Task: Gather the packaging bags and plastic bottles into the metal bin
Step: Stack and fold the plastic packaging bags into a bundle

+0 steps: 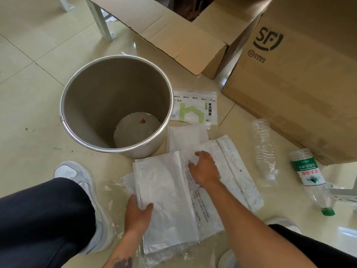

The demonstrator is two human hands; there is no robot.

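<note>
A round metal bin (81, 105) stands on the tiled floor, with a small red spot on its bottom. Just in front of it lies a pile of white and clear packaging bags (164, 192). My left hand (138, 211) grips the pile's near left edge, thumb on top. My right hand (203, 167) presses flat on the pile's top, fingers spread. A white bag with green print (195, 109) and a small white pouch (186, 137) lie beside the bin. Right of the pile lie a clear plastic bottle (264, 149) and a green-labelled bottle (309, 175).
An open cardboard box (173, 33) and a large printed cardboard box (301, 74) stand behind and to the right. White metal legs (100, 20) rise at the back left. My white shoe (85, 182) and dark trouser leg sit left of the pile.
</note>
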